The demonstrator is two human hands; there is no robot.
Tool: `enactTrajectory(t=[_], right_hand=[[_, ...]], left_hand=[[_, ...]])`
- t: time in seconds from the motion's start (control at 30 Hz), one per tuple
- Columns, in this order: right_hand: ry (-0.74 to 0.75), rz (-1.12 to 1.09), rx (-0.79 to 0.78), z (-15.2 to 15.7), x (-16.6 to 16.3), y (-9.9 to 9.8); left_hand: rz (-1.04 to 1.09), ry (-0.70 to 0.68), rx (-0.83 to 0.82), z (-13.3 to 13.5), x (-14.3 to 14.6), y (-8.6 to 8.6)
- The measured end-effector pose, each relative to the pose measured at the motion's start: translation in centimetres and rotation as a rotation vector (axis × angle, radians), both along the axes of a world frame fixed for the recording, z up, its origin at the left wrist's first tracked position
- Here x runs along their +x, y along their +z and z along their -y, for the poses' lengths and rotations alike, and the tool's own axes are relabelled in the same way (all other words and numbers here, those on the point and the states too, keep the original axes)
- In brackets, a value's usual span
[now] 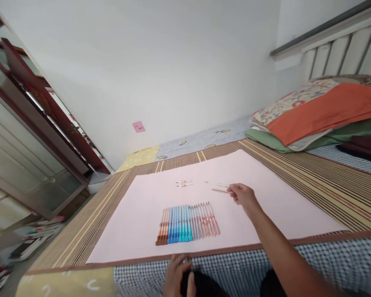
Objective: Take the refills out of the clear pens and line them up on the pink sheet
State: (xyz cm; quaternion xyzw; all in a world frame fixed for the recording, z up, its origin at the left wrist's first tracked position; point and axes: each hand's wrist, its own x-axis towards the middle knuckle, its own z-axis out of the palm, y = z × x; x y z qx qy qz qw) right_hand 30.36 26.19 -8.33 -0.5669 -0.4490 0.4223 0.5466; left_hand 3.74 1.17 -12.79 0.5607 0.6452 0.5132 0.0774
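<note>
My right hand (241, 194) pinches a slim, pale pen (218, 184) just above a pale pink sheet (265, 210), its tip pointing left and its shadow below. To the left, two similar slim pens (184, 183) lie sideways on the sheet. Nearer me is a neat row of pens side by side: several brown ones (163, 227), several blue to turquoise ones (179, 225), and several clear ones with pinkish marks (205, 220). My left hand (176, 275) rests by the bed's front edge, fingers loosely bent and apart, with nothing visible in it.
Beneath the sheet is a striped mat (336, 189) over checked bedding (343, 255). Folded bedding with an orange cover (327, 109) is piled at the right. A white wall (179, 74) with a pink note (138, 126) stands behind; a glazed door (27, 152) is at left.
</note>
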Motion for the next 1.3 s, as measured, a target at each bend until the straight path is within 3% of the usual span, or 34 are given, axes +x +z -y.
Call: enactTrajectory(t=[0.13,0.2,0.27,0.37,0.53,0.67,0.9,1.07,1.23,1.3], right_hand=[[0.070,-0.195,0.036,-0.5,-2.0,0.2],[0.117,-0.303,0.021,0.1,-3.1,-0.3],[0.161,-0.394,0.000,0.9,-4.2,-0.9],[0.245,-0.398,-0.005,2.0,-5.4,-0.9],[0.383,-0.367,0.039,2.9,-6.5,0.6],[0.381,-0.595,-0.018,3.6,-7.7,1.1],[0.382,-0.818,-0.066,4.7,-10.5,0.7],[0.335,-0.713,-0.012,4.4,-10.9,0.4],[0.345,-0.617,0.030,4.4,-11.3,0.3],[0.339,-0.640,0.021,4.5,-11.5,0.4]], left_hand=[[0.475,-0.001,-0.102,-8.3,2.0,6.0],[0.717,0.020,-0.127,-12.1,3.0,8.0],[0.953,0.073,-0.147,-14.9,4.0,8.7],[1.223,0.092,-0.172,-17.2,5.3,8.3],[1.369,0.018,-0.132,-17.9,5.8,6.8],[1.425,-0.106,-0.058,-17.8,5.3,6.5],[1.278,-0.333,-0.112,-17.4,5.5,7.0],[1.151,-0.293,-0.097,-17.7,5.8,6.5],[1.019,-0.077,-0.129,-18.0,5.7,5.8],[1.065,-0.087,-0.121,-18.0,5.8,6.0]])
